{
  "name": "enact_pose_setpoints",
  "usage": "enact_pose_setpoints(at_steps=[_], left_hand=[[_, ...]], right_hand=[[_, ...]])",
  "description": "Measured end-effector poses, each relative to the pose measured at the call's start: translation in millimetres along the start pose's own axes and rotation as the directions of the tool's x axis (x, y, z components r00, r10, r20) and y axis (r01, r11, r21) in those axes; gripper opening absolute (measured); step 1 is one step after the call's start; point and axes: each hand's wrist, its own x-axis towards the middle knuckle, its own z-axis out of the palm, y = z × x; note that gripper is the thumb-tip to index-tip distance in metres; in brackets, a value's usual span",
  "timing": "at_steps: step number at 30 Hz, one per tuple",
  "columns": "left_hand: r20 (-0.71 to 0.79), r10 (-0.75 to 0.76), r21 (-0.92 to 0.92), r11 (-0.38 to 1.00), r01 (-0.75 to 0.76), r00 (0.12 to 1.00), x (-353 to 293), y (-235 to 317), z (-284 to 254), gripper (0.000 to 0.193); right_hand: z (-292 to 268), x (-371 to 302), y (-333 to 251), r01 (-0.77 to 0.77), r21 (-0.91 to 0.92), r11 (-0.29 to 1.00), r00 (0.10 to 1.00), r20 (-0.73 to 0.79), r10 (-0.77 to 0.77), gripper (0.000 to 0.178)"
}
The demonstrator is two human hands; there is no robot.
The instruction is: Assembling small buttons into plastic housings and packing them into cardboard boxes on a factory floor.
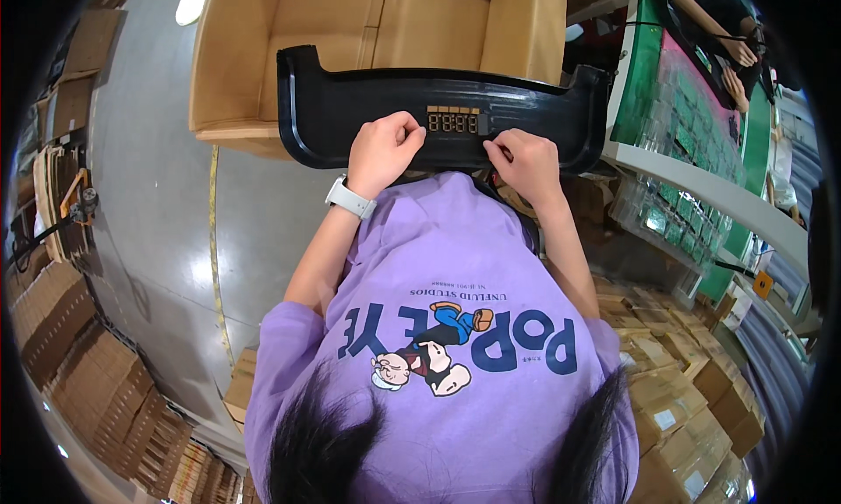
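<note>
A long black plastic panel with raised, curved ends lies crosswise in front of me. At its middle sits a small digit-display piece with digit-shaped segments and tan tabs along its upper edge. My left hand is closed just left of the display, thumb and forefinger pinched together. On the other side my right hand is curled too, its thumb and fingertips near the display's right edge. Whatever the fingertips hold, if anything, is too small or hidden to make out. A pale watch is on my left wrist.
Behind the panel stands a large open cardboard box. To the right, a bench with a white edge carries clear trays of green boards; another person's hands rest there. Cartons are stacked lower right, flattened cardboard at left.
</note>
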Motion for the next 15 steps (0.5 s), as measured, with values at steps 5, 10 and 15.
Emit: enact_pose_setpoints(at_steps=[5,10,15], left_hand=[[0.022,-0.020,0.014,1.000,0.020,1.000,-0.1,-1.9,1.2,0.017],[-0.015,0.038,-0.013,0.999,-0.038,0.999,11.3,6.3,-4.2,0.017],[-0.020,0.086,-0.048,0.995,-0.087,0.996,23.5,0.2,-5.2,0.018]], right_hand=[[-7.1,6.4,-11.1,-0.024,-0.020,1.000,0.997,0.078,0.025,0.030],[-13.9,15.1,1.4,0.095,-0.054,0.994,0.989,0.117,-0.088,0.036],[-43.0,17.4,6.8,0.227,0.063,0.972,0.935,0.266,-0.235,0.034]])
